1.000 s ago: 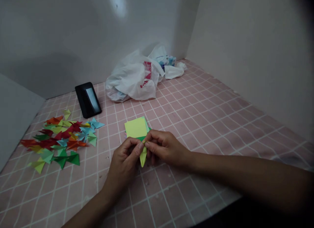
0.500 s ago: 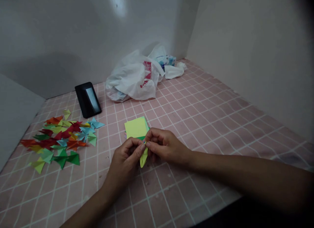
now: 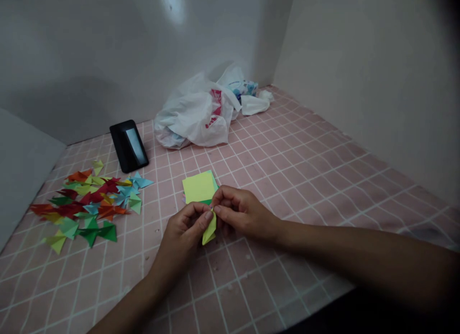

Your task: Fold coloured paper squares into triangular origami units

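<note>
Origami paper [image 3: 209, 230], folded into a narrow yellow-green point, sits pinched between the left hand [image 3: 183, 233] and the right hand [image 3: 244, 214], its tip aimed down toward the table. Both hands are curled inward and meet at the top of the fold, where the fingers hide the exact grip. The piece looks very light and thin: its creases should give it some stiffness along the folds, while the loose point would bend easily and could crush under a hard squeeze. The best hold would likely be a flat pinch on the thicker folded edge, since smooth paper may slip from a light grip. Just beyond the hands lies a stack of square paper [image 3: 198, 187], pale yellow on top with green showing beneath. Left of the hands, a scattered pile of folded paper pieces [image 3: 84, 204] in red, orange, green, blue and yellow covers part of the pink gridded table [image 3: 273, 180]. Farther out, past that pile, a black phone [image 3: 128, 146] leans near the wall, and ahead of the hands lies a crumpled white plastic bag [image 3: 192, 116].
</note>
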{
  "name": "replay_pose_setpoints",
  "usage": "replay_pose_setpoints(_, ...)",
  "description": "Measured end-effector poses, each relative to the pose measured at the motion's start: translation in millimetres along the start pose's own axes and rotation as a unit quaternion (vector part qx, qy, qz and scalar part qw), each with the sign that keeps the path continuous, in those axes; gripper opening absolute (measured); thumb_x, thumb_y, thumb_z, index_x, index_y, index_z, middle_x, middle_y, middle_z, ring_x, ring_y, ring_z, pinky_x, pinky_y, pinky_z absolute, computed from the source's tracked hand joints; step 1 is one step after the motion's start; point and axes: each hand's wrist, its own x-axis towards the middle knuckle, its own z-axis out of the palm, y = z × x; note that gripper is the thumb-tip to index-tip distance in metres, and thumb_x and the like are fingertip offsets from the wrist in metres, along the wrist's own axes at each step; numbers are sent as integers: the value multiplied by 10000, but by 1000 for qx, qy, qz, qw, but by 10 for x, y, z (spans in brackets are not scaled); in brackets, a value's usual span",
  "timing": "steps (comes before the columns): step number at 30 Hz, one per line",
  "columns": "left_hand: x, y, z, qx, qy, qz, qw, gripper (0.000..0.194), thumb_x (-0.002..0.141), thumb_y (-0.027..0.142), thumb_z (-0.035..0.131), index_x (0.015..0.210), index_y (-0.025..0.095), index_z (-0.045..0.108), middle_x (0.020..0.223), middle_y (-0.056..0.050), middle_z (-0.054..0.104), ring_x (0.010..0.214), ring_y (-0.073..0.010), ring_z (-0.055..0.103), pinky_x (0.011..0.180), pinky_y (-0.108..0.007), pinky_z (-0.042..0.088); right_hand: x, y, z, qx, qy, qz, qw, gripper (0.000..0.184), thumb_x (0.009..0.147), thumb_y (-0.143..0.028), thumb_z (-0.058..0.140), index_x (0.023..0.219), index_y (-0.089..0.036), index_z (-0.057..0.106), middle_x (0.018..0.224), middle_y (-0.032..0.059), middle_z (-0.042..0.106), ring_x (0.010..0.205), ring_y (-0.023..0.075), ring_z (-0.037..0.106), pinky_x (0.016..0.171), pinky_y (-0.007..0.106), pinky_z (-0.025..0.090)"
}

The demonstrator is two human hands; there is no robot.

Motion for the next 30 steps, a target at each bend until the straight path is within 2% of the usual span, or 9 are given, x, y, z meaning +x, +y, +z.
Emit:
replay_pose_setpoints(7, -18, 14, -6, -7, -16, 2, 1000, 225, 854, 394, 674, 838, 171, 655, 760, -9, 638, 689, -143, 574, 650, -258, 428, -5, -22, -6, -8, -7, 8, 1000, 121, 913, -231, 504, 807, -178, 529, 624, -37, 589, 455, 70, 546, 440, 182, 445)
replay_pose_setpoints(14, -27, 9, -12, -22, -10, 1, 1000, 211, 863, 384, 655, 822, 177, 648, 742, -15, 644, 676, -154, 579, 648, -269, 431, 20, -12, -5, 49, -43, 24, 998, 68, 903, -175, 531, 838, -182, 514, 613, -44, 622, 465, 73, 581, 459, 176, 458)
replay_pose_setpoints(30, -32, 6, -13, -35, -11, 7, 999, 185, 860, 355, 656, 800, 182, 628, 720, -7, 617, 650, -140, 536, 646, -274, 434, 40, 33, -15, 81, -57, 30, 995, 85, 917, -186, 555, 843, -180, 513, 607, -49, 629, 460, 63, 589, 469, 168, 475)
